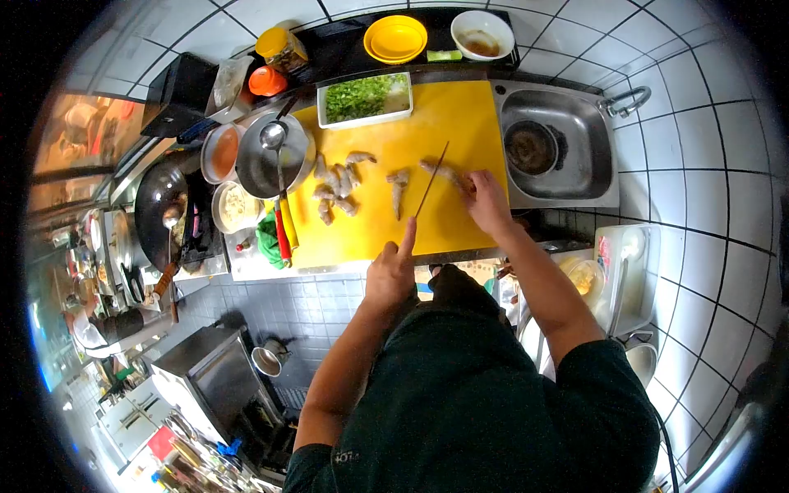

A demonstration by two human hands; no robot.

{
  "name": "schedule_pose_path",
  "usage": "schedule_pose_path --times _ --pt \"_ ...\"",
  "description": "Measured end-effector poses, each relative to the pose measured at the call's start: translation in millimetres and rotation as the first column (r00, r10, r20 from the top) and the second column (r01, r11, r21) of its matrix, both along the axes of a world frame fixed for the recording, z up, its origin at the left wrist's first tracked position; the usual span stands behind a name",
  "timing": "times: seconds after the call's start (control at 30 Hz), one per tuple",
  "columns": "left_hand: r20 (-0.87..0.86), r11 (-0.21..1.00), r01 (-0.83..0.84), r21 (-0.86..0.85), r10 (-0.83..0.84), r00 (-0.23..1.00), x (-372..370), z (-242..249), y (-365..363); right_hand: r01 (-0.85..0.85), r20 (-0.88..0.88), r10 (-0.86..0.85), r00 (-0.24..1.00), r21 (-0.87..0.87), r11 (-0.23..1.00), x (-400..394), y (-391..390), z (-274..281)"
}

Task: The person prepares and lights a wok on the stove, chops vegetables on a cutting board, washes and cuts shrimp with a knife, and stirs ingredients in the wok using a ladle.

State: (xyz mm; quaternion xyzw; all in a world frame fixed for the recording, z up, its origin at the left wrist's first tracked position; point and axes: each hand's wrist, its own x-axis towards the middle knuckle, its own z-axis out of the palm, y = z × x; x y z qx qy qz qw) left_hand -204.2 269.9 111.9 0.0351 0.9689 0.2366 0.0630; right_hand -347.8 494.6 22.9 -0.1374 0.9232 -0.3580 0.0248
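My left hand [390, 275] is closed around a knife [432, 178], its index finger stretched along the spine. The thin blade, seen almost edge-on, crosses a raw shrimp [449, 173] on the yellow cutting board [362, 238]; whether it has cut in cannot be made out. My right hand [488, 204] pinches the right end of that shrimp. Left of the blade lies another shrimp [398, 191], apart from a loose group of several shrimp [334, 186] farther left. The knife handle is hidden in my left hand.
A white tray of chopped greens [362, 100] stands at the board's back edge. To the left are a metal pan [256, 168] with a ladle [274, 136], bowls, and a wok [156, 201]. A steel sink [588, 115] holding a round pan [530, 148] adjoins on the right.
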Motion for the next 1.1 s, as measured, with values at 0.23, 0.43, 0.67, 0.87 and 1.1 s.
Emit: schedule_pose_path --times 0.23,0.43,0.67,0.87,1.1 --pt "-0.209 0.995 0.043 0.088 -0.024 0.978 -15.2 7.4 18.1 0.033 -0.004 -0.033 0.999 -0.014 0.999 9.2 -0.1 9.2" --pt "0.093 0.989 0.019 -0.148 -0.005 0.996 -17.9 -9.6 21.2 0.093 0.087 -0.088 0.992 -0.055 0.994 8.1 -9.0 -10.2" --pt "-0.198 0.962 -0.270 -0.032 0.258 0.946 55.3 2.9 -27.3 0.060 0.035 -0.056 0.998 -0.134 0.989 9.8 -15.3 -5.2" --pt "-0.153 0.835 -0.443 -0.327 0.415 0.897 95.3 -9.5 -72.7 0.026 -0.215 -0.036 0.976 -0.049 0.998 8.1 -22.0 -7.8" --pt "-0.102 0.773 -0.535 -0.342 0.536 0.838 67.0 -36.5 -90.8 -0.070 -0.269 0.104 0.958 0.135 0.988 -2.1 -29.7 2.0"
